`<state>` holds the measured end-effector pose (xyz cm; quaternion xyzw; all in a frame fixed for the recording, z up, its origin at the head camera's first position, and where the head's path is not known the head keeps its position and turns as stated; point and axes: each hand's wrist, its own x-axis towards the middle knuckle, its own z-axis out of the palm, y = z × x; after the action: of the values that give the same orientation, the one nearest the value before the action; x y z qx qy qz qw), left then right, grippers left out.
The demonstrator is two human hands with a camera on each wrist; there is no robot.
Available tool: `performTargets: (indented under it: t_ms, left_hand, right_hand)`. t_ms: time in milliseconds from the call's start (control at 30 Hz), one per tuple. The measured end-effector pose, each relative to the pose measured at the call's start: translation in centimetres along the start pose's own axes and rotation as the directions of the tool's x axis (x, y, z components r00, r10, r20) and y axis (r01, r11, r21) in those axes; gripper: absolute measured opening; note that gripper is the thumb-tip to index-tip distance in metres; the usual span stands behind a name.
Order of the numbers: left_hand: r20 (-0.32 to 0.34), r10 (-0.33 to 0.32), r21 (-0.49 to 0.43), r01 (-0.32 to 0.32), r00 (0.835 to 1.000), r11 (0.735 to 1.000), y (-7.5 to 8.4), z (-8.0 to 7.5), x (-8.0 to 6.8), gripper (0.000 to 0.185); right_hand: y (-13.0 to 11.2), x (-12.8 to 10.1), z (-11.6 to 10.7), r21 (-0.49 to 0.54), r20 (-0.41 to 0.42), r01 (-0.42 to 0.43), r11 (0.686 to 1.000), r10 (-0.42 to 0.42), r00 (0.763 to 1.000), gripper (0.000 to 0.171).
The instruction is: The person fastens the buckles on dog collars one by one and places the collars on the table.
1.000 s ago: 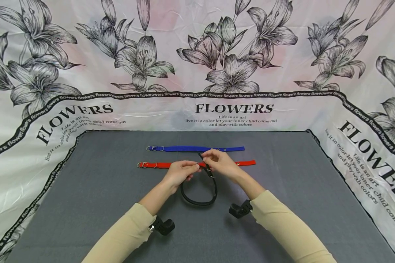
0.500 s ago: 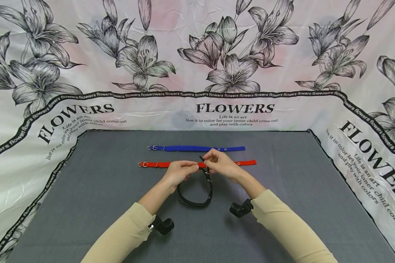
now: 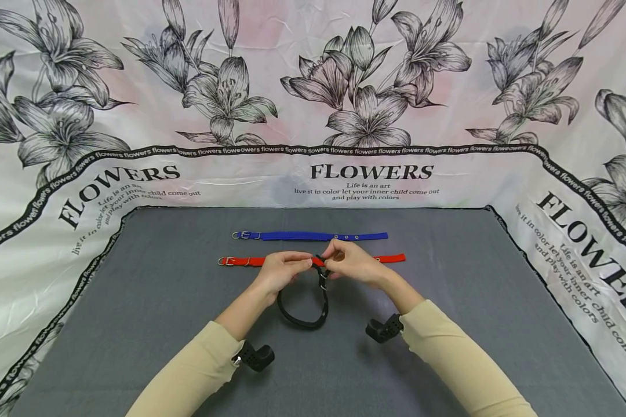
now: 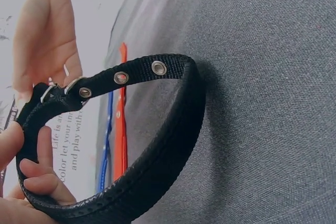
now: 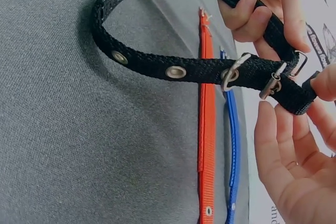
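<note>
A black pet collar hangs as a loop between my hands, above the grey surface. My left hand pinches it close to the buckle end, thumb against the strap. At the other side of the buckle my right hand pinches the strap's tip. In the right wrist view the strap passes through a metal ring and the silver buckle, its tip bent back between thumb and fingers. Metal eyelets line the strap, one eyelet showing in the left wrist view.
Behind the hands a red collar lies flat, partly covered by them. Farther back a blue collar lies parallel to it. A floral cloth rises behind the grey surface.
The loop of the black collar has swung to the left. Less of the strap's tip sticks up beyond my right fingers. Both hands keep their hold, and the red and blue collars stay put.
</note>
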<state>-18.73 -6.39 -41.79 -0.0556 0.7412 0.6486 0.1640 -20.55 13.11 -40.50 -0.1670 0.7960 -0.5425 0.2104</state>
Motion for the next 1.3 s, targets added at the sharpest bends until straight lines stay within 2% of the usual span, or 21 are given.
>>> performTargets:
  t_ms: [133, 200, 333, 433, 600, 733, 933, 1067, 1300]
  left_hand:
    - [0.012, -0.007, 0.0, 0.007, 1.0, 1.0, 0.5, 0.0, -0.4, 0.025]
    - [0.016, -0.005, 0.001, 0.005, 1.0, 1.0, 1.1, 0.1, -1.0, 0.026]
    - [0.025, -0.004, -0.004, 0.004, 1.0, 1.0, 1.2, 0.3, -1.1, 0.029]
    - [0.021, -0.001, -0.008, 0.001, 1.0, 1.0, 0.2, 0.4, -0.2, 0.029]
    - [0.011, -0.003, 0.005, 0.003, 1.0, 1.0, 0.0, 0.6, 0.0, 0.026]
    - [0.008, -0.02, 0.023, 0.02, 1.0, 1.0, 0.0, 0.7, 0.0, 0.025]
    - [0.023, -0.019, 0.039, 0.018, 1.0, 0.999, 0.0, 1.0, -0.1, 0.024]
    - [0.022, -0.02, 0.03, 0.019, 1.0, 0.999, 0.0, 1.1, -0.1, 0.025]
    - [0.019, -0.03, 0.019, 0.03, 0.999, 0.999, 0.1, 1.0, 0.0, 0.028]
  right_hand:
    - [0.0, 0.0, 0.0, -0.047, 0.018, -0.012, 0.999, 0.013, 1.0, 0.011]
    - [-0.9, -0.5, 0.1, -0.063, 0.028, -0.012, 0.998, 0.014, 1.0, 0.012]
    - [-2.6, -1.5, 0.3, -0.116, 0.041, 0.014, 0.993, -0.01, 0.999, 0.014]
    - [-3.2, -1.8, 0.4, -0.163, 0.034, 0.033, 0.986, -0.028, 0.999, 0.015]
    - [-3.6, -2.0, 0.4, -0.212, 0.017, 0.032, 0.977, -0.03, 0.999, 0.016]
    - [-3.4, -1.9, 0.4, -0.225, 0.01, 0.028, 0.974, -0.026, 1.0, 0.015]
    - [-0.9, -0.7, 0.1, -0.247, -0.007, 0.02, 0.969, -0.023, 1.0, 0.015]
    - [-0.1, -0.3, 0.0, -0.235, -0.007, 0.025, 0.972, -0.027, 1.0, 0.014]
    - [0.2, -0.5, -0.2, -0.114, -0.01, -0.007, 0.993, 0.006, 1.0, 0.018]
